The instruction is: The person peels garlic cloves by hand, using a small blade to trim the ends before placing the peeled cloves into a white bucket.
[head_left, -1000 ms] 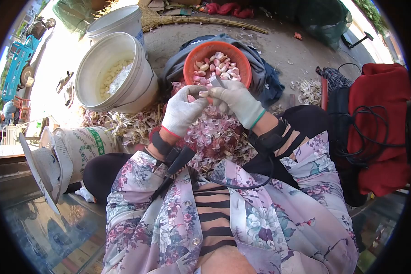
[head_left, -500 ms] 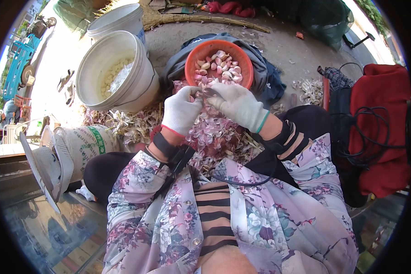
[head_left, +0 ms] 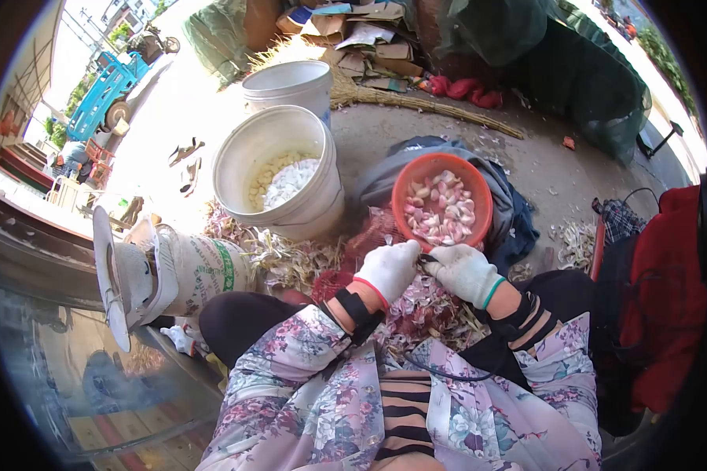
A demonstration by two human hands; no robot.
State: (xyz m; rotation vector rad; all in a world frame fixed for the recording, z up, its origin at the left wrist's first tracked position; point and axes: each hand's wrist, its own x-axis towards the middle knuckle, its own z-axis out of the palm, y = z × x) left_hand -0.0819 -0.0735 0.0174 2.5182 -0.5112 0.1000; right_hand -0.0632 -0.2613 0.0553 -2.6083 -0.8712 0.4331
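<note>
grey ground (head_left: 416, 119) lies littered with garlic skins (head_left: 571, 243) near the red bowl (head_left: 485, 212).

Just beyond the right hand (head_left: 463, 273) stands the orange bowl (head_left: 487, 208); to enter it, a hand must go over its near rim. Ahead and to the left of the left hand (head_left: 390, 272), the white bucket (head_left: 327, 208) makes a tall wall. Between these two containers a hand could pass, above the red mesh (head_left: 367, 237). The narrow gap between both hands is occupied by a small dark object (head_left: 426, 259). Below the hands lie garlic skins (head_left: 423, 304), and the left knee (head_left: 239, 322) and right knee (head_left: 564, 292) limit the sideways room.
</note>
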